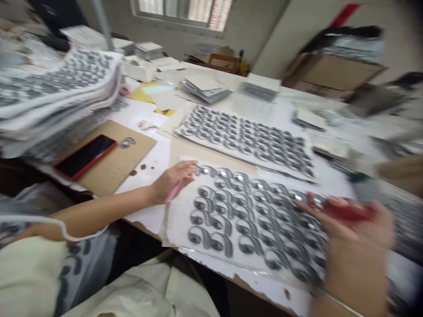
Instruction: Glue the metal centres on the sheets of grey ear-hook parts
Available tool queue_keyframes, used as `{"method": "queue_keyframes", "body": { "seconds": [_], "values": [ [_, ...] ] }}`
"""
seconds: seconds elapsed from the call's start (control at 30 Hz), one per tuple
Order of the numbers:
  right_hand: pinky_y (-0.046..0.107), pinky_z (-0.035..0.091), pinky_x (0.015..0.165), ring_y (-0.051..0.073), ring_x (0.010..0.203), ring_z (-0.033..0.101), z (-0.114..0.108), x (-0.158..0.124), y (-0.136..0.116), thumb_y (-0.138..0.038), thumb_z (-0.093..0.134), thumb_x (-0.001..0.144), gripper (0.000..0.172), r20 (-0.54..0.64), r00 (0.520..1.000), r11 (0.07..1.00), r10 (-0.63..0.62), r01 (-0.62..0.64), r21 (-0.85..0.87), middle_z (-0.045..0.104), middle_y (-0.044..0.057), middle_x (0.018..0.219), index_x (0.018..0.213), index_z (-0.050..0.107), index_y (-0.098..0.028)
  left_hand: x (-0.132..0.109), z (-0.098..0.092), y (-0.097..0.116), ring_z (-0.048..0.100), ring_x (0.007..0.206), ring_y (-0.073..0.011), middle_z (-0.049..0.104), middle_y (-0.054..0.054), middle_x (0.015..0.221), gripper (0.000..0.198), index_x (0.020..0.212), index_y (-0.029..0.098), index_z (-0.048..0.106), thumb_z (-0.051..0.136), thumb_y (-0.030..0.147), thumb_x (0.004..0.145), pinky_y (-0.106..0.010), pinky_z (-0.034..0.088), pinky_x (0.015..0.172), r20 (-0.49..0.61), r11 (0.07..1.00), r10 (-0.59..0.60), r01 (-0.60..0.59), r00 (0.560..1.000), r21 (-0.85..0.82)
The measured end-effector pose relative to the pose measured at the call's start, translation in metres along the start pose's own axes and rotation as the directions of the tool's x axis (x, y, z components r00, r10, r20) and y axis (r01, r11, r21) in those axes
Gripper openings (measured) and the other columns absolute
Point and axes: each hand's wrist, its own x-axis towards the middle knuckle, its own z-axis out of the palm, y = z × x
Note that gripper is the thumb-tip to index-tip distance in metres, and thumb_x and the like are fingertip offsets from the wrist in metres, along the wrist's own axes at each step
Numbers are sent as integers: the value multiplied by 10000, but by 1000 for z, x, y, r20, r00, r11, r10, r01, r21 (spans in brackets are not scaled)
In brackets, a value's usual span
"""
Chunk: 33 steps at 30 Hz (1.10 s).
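Note:
A white padded sheet [181,211] lies in front of me, carrying rows of shiny grey comma-shaped metal pieces [246,226]. At its far left corner is my left hand [173,178], fingertips by the first piece of the top row; whether they touch it I cannot tell. A thin pink stick-like thing [173,192] sticks out from under its fingers. My right hand [360,224], blurred, is closed around a red object [350,210], perhaps a handle. Its extended finger reaches over the pieces on the right, and the palm hides part of the sheet.
Beyond lies a second sheet of metal pieces [244,138]. Left, a phone [86,156] with red edges and a loose metal piece [127,142] rest on cardboard [132,165]. A thick stack of loaded sheets [82,97] stands behind. White box stacks [205,86] line the back.

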Motion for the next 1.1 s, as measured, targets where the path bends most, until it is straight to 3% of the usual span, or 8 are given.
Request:
{"method": "queue_keyframes", "body": {
  "seconds": [0.13,0.33,0.43,0.53,0.63,0.73,0.93,1.1],
  "values": [
    [529,480,621,240,666,567,3,2,-8,-410,438,706,321,-17,986,972,-165,160,-170,386,-14,500,489,345,-192,23,-2,2,552,783,-118,521,-75,914,336,1198,126,589,438,309,961,-244,524,703,10,998,62,-62,998,-13],
    [234,307,393,92,417,393,30,-32,-18,-506,388,707,433,82,958,929,-275,287,-234,368,-10,457,430,358,-174,38,5,2,559,687,-123,567,-31,710,311,1042,133,664,445,338,960,-246,496,639,65,989,-52,61,996,-136],
    [202,216,363,63,373,356,49,-62,-14,-581,458,683,482,108,950,885,-293,312,-345,391,-13,463,437,429,-168,31,7,-6,610,788,-145,639,-51,778,215,969,139,668,509,280,934,-267,519,712,86,979,-85,100,993,-179],
    [197,216,364,52,384,397,64,-83,4,-559,596,621,459,201,925,856,-321,374,-356,473,6,507,440,455,-161,20,7,-17,625,922,-156,659,-90,997,191,1028,142,639,484,209,939,-280,539,779,177,990,61,-37,982,-135],
    [190,254,378,52,418,458,68,-86,29,-517,696,546,404,266,935,894,-233,314,-320,530,15,575,507,507,-163,16,9,-20,613,810,-150,652,-86,914,253,1088,121,611,396,154,958,-267,535,673,345,980,170,-196,923,39],
    [187,289,376,70,457,501,64,-79,52,-537,701,545,406,242,963,920,-119,198,-337,564,18,616,633,580,-159,19,11,-12,550,672,-151,592,-53,769,207,999,116,645,463,190,937,-257,475,572,459,940,129,-255,879,225],
    [175,316,349,91,445,530,58,-74,70,-554,685,595,415,223,972,924,-70,148,-352,601,8,625,691,554,-172,22,22,0,525,696,-155,546,-47,822,163,984,151,660,557,243,898,-255,426,591,572,916,-57,-185,818,356],
    [179,331,336,115,441,552,57,-79,70,-502,728,576,397,219,971,925,-97,169,-340,612,-3,613,668,495,-195,13,30,-2,536,728,-161,552,-53,826,169,932,114,658,568,251,894,-263,453,619,522,928,-116,-95,845,360]
  ]
}}
